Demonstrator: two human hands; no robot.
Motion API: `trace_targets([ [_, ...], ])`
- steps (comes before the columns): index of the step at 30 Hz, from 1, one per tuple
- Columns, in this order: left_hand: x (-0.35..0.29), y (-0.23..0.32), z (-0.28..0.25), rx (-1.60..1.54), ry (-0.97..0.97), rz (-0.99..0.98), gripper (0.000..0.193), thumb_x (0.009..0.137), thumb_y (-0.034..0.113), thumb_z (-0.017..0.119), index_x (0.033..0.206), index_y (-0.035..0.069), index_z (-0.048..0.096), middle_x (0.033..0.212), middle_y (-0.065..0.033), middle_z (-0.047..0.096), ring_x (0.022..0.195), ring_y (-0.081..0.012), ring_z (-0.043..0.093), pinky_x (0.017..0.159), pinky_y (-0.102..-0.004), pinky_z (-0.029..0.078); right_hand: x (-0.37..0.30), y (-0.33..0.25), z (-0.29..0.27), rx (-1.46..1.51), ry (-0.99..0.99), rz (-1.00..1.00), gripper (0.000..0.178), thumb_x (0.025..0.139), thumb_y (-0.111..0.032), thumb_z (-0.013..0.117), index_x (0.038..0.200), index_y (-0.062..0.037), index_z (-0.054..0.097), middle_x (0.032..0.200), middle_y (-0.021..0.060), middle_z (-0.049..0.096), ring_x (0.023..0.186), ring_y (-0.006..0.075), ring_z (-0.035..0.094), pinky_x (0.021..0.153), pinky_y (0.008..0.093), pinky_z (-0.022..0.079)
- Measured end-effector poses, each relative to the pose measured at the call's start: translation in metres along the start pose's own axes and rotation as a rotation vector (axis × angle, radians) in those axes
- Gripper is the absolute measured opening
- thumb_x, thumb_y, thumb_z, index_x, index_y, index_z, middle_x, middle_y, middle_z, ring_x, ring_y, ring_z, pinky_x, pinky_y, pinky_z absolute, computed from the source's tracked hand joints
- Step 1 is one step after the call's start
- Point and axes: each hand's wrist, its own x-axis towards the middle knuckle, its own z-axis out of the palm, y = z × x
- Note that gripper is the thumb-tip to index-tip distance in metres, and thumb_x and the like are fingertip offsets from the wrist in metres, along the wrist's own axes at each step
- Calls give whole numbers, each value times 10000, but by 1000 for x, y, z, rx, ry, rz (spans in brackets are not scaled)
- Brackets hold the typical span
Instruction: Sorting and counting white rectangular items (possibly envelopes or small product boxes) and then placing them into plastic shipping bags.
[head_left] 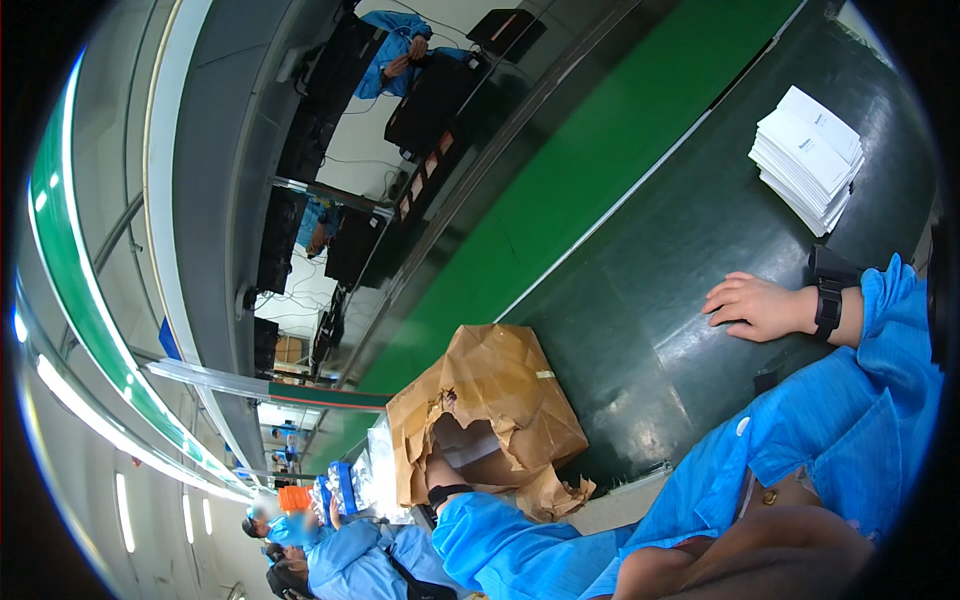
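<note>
The left hand [438, 468] is inserted through the ragged opening of a large, torn brown paper bag [530, 385] set on the dark-green, smooth bench [620, 320]; whether its grip is closed on anything cannot be told. The right hand [755, 305] is laid palm-down on the bench, its grip loosely spread, near a stack of white rectangular booklets [808, 150].

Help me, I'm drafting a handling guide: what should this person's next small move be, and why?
Probably bring the right hand over to steady the brown paper package: its opening is torn ragged, the left hand reaches inside, and the right lies on the dark bench, seemingly holding nothing.
</note>
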Motion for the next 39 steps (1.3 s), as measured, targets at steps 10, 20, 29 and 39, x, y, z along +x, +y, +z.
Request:
trace_targets([
  [10, -40, -4, -68, 109, 180, 278, 650, 579, 445, 710, 998, -29, 561, 974, -157, 610, 865, -286, 596, 769, -350, 479, -4, 6, 2, 64, 46, -14, 238, 694, -111, 615, 928, -68, 625, 1081, 94, 560, 1075, 256, 478, 926, 400, 344],
  [20, -105, -27, -155, -836, -517, 359, 516, 533, 122, 722, 987, -66, 566, 823, -119, 618, 746, -179, 586, 695, -299, 466, -4, 2, 5, 60, 24, -30, 251, 697, -120, 615, 942, -64, 617, 1112, 99, 543, 1112, 257, 455, 943, 421, 326],
  [29, -114, -30, -212, -1214, -500, 390, 579, 522, 71, 681, 1049, -95, 511, 861, -112, 607, 809, -195, 588, 740, -297, 467, -8, 2, -4, 211, -54, 76, 316, 761, -171, 595, 1062, -76, 576, 1198, 101, 497, 1159, 256, 429, 979, 472, 291],
  [39, -245, 167, -203, -681, 61, 1510, 689, 505, 186, 724, 1127, 19, 476, 1012, -124, 580, 881, -231, 595, 826, -374, 449, 31, -19, -8, 2250, -76, 510, 812, 808, -667, 317, 1199, 31, 460, 1197, 170, 510, 1094, 292, 499, 953, 429, 360],
])
